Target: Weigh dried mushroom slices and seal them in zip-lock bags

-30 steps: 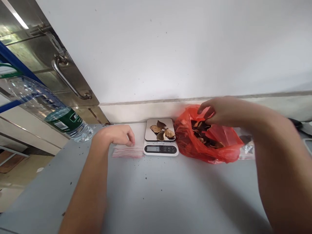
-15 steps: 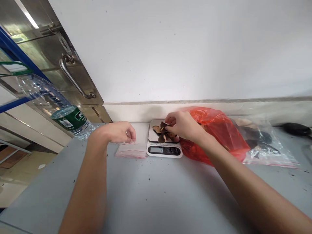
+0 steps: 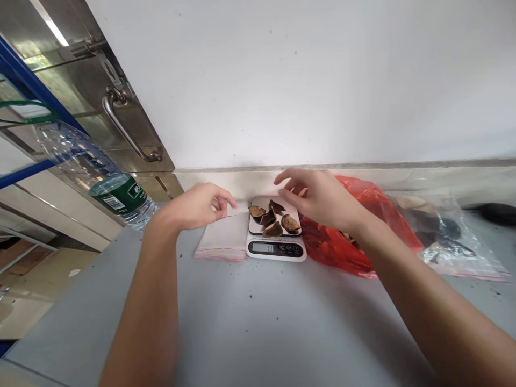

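My left hand (image 3: 203, 207) pinches the red-lined edge of a clear zip bag (image 3: 241, 207), raised over a stack of similar zip bags (image 3: 221, 244). Right of the stack is a white digital kitchen scale (image 3: 278, 258); its lit display seems to show a 7 and a 9. Several curled, dried brown slices (image 3: 273, 230), dark on one side, lie on its plate; I cannot tell their kind. My right hand (image 3: 318, 196) hovers above the plate's right rear corner, fingers apart and holding nothing. Under that forearm sits a red plastic bag (image 3: 363, 188) with brown pieces inside.
A large clear bottle with a green label (image 3: 124, 196) stands at the left near a metal door handle (image 3: 124, 129). Rightward lie a clear zip bag of dark pieces (image 3: 447, 231) and a black object (image 3: 497, 214). A white wall (image 3: 322, 97) rises behind the grey table (image 3: 250, 344).
My right hand has let go of a dried slice on the scale and risen. My left hand has moved up and right, lifting a zip bag's edge from the stack.
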`<state>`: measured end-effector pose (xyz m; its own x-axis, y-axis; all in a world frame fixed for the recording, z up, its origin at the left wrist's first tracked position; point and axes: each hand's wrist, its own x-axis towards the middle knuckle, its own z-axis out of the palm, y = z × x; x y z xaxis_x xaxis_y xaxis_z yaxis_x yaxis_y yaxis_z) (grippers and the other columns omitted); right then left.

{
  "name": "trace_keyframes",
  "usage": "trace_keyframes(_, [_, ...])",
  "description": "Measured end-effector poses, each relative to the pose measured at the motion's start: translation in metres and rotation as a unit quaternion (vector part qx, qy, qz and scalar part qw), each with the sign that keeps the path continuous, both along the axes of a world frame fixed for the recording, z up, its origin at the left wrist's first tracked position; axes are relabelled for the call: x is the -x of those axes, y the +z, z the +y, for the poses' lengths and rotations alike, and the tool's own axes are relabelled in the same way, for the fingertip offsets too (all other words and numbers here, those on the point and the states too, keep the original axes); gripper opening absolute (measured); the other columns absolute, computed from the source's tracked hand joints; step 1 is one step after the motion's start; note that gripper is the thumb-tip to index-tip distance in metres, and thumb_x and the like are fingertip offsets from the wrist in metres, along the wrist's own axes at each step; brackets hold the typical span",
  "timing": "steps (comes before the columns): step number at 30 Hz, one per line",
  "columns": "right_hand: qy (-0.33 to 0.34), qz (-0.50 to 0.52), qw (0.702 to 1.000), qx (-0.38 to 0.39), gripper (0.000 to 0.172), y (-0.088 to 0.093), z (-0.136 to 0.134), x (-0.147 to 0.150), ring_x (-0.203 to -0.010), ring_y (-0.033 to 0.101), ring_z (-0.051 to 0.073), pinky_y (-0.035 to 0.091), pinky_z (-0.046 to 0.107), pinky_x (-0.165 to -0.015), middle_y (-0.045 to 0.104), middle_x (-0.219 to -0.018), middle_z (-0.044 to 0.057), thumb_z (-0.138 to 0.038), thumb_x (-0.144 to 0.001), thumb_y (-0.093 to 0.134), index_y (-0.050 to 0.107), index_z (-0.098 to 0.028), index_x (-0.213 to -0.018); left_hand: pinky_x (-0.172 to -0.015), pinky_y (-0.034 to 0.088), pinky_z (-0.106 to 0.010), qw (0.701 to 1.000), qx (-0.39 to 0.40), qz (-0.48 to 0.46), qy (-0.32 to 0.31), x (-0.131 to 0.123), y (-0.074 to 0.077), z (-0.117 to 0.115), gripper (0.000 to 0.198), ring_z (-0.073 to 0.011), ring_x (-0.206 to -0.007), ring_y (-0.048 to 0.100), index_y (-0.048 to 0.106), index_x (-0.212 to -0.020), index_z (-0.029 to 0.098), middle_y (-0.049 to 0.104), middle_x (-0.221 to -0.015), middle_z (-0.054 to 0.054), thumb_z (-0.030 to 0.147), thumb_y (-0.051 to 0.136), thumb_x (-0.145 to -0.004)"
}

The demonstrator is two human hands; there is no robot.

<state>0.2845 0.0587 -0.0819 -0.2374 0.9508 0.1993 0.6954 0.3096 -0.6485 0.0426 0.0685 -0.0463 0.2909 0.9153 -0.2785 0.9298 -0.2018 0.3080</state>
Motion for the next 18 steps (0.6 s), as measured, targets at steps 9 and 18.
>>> trace_keyframes(9, [0.207, 0.035, 0.977, 0.034, 0.028, -0.006, -0.003, 0.021, -0.061, 0.066, 0.014, 0.048, 0.027, -0.065, 0.072, -0.081, -0.002, -0.022, -0.1, 0.051, 0.066, -0.025, -0.124, -0.07, 0.055, -0.033, 0.986, -0.098, -0.129, 0.047, -0.012, 0.009, -0.011, 0.028, -0.0238, -0.086, 0.071, 0.062, -0.102, 0.025, 0.073, -0.087, -0.002, 0.029, 0.063, -0.075])
trace_keyframes(18, [0.035, 0.122, 0.99, 0.061, 0.029, -0.008, 0.002, 0.045, -0.05, 0.055, 0.011, 0.041, 0.025, -0.049, 0.063, -0.062, -0.001, -0.018, -0.086, 0.067, 0.053, -0.02, -0.061, -0.095, 0.055, -0.039, 0.957, -0.231, -0.173, -0.016, -0.015, 0.009, -0.016, 0.033, -0.028, -0.111, 0.068, 0.067, -0.109, 0.022, 0.073, -0.117, -0.008, 0.039, 0.066, -0.081])
